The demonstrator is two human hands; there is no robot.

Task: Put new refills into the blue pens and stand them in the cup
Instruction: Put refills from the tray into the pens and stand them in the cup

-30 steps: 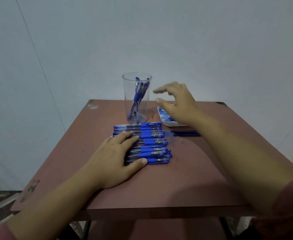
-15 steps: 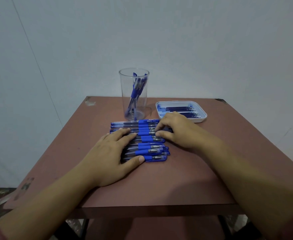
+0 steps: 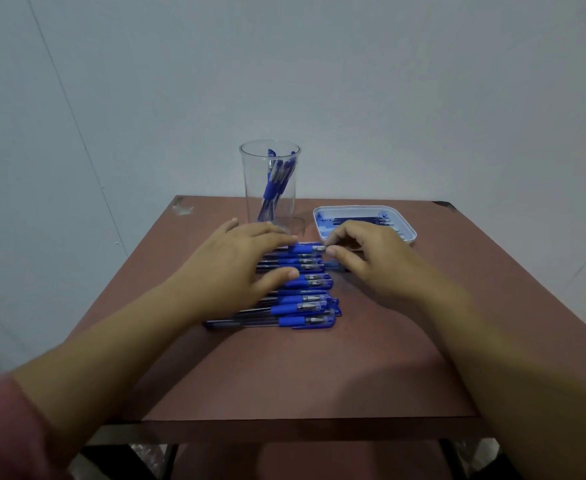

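Observation:
Several blue pens (image 3: 303, 308) lie side by side in a row on the brown table (image 3: 319, 372). My left hand (image 3: 236, 268) lies flat over the far part of the row, fingers straight and thumb resting on a pen. My right hand (image 3: 378, 261) pinches the right end of the farthest pen (image 3: 307, 249) between thumb and forefinger. Behind the row stands a clear cup (image 3: 250, 192) with a few blue pens (image 3: 274, 185) leaning inside. A white tray (image 3: 409, 232) at the right holds dark refills (image 3: 357, 221).
The table is small and stands against a pale wall. Its front edge is near me and its right corner lies beyond the tray. The cup stands just behind my left fingertips, and the tray sits right behind my right hand.
My right hand came back from near the cup to the right ends of the pens and took hold of the farthest one. My left hand slid from the near pens to the far ones.

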